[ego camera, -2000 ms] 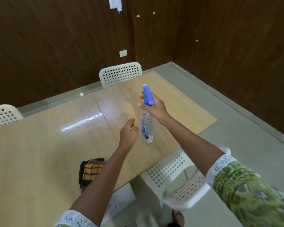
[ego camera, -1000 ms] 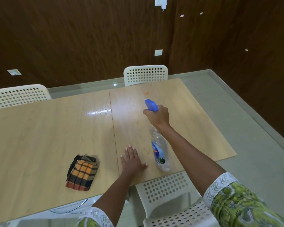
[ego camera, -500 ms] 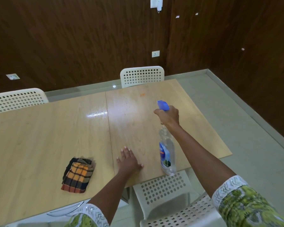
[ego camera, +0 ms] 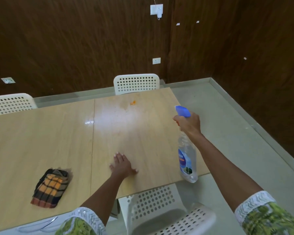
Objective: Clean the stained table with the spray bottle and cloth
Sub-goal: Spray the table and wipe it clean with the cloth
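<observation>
A long pale wooden table [ego camera: 41, 141] fills the middle of the view, made of two tops butted along a seam that runs just to the left of the left hand. Dark wood-panelled walls [ego camera: 75, 39] stand beyond both hands, and a grey floor [ego camera: 236, 133] spreads out under and to the right of the right arm. Three white perforated chairs show: one [ego camera: 159, 209] tucked at the near edge between the two forearms, one [ego camera: 136, 83] at the far edge straight ahead of the left hand, and one [ego camera: 10, 103] far off to the left. The right hand [ego camera: 187, 123] is held up over the table's right edge, its fingers curled round the neck of the spray bottle [ego camera: 187, 156]; the clear body hangs below the wrist with its base tilted back toward the person, and the blue nozzle head [ego camera: 182, 111] points forward and left over the tabletop. The left hand [ego camera: 123, 165] lies palm-down on the table near its front edge, fingers straight and slightly spread, holding nothing. The folded checked cloth [ego camera: 51, 189], orange and dark, lies on the table well to the left of the left hand, untouched. A small orange stain [ego camera: 133, 102] sits far ahead of the left hand, near the far edge, with fine wet droplets [ego camera: 119, 111] scattered on the glossy surface just beside it.
</observation>
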